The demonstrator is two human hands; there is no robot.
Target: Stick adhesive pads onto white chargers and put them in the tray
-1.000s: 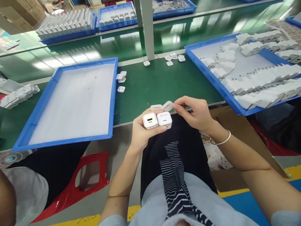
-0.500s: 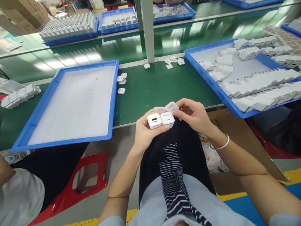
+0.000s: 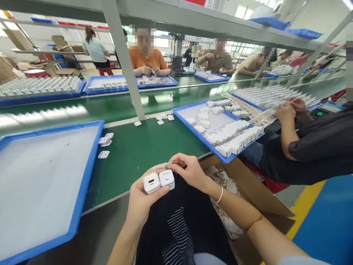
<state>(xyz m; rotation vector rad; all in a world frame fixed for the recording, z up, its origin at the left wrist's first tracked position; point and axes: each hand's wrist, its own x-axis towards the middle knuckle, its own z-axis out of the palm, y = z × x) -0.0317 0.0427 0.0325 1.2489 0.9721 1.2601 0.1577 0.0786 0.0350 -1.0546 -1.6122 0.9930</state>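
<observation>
Left hand (image 3: 143,200) clamps two white chargers (image 3: 159,181) side by side over the lap, just off the green counter (image 3: 143,147) edge. Right hand (image 3: 190,173) pinches a thin film (image 3: 162,166) at their top. Risk: loose side-by-side grip, a tug could drop one charger. No readable labels or writing.

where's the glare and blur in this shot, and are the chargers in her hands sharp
Head view: ceiling lights glare in streaks off the green conveyor belt; the left blue tray and far trays smear at the frame edges; straight posts lean from wide-angle distortion; the two white chargers in the left hand stay sharp.
</observation>
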